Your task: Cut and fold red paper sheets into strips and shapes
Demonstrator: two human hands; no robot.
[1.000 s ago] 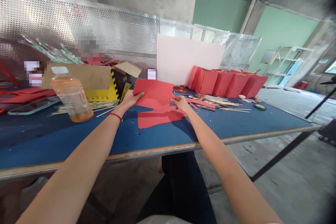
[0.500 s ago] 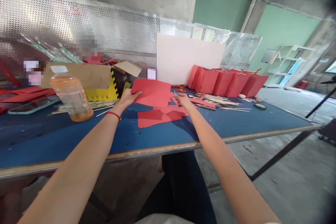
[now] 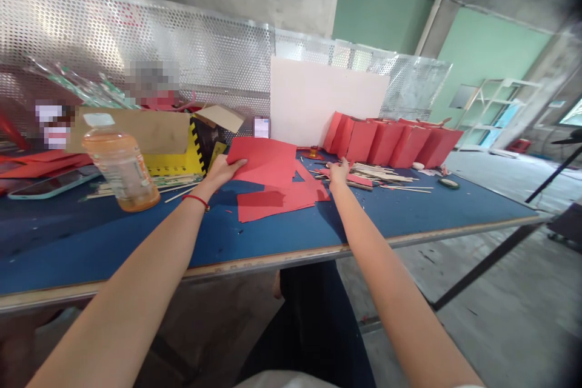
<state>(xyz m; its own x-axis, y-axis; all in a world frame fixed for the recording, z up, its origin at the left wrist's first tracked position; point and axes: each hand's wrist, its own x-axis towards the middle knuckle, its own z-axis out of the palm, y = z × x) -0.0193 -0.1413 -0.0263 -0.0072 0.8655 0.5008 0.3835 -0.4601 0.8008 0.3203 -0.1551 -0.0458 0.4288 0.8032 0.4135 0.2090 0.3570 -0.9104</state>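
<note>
My left hand (image 3: 221, 173) is closed on the left edge of a red paper sheet (image 3: 266, 160), thumb on top, holding it raised and tilted above the table. Beneath it, more red paper sheets (image 3: 261, 206) lie overlapping on the blue tabletop (image 3: 218, 242). To the right of the sheets, my right hand (image 3: 338, 172) is at the near left end of a heap of thin wooden sticks (image 3: 382, 173). Its fingers look apart, and I make out nothing held in them. A red paper strip (image 3: 359, 179) lies beside that hand.
Several red paper boxes (image 3: 384, 142) stand behind the sticks. A drink bottle (image 3: 122, 167), a phone (image 3: 54, 183) and a yellow-black box (image 3: 175, 160) are on the left. A white board (image 3: 327, 100) leans at the back; a small amber jar (image 3: 313, 151) stands before it.
My right hand has moved right, from the held sheet's edge to the sticks, its fingers spreading from a pinch on a small thin object. My left hand keeps the sheet in nearly the same place.
</note>
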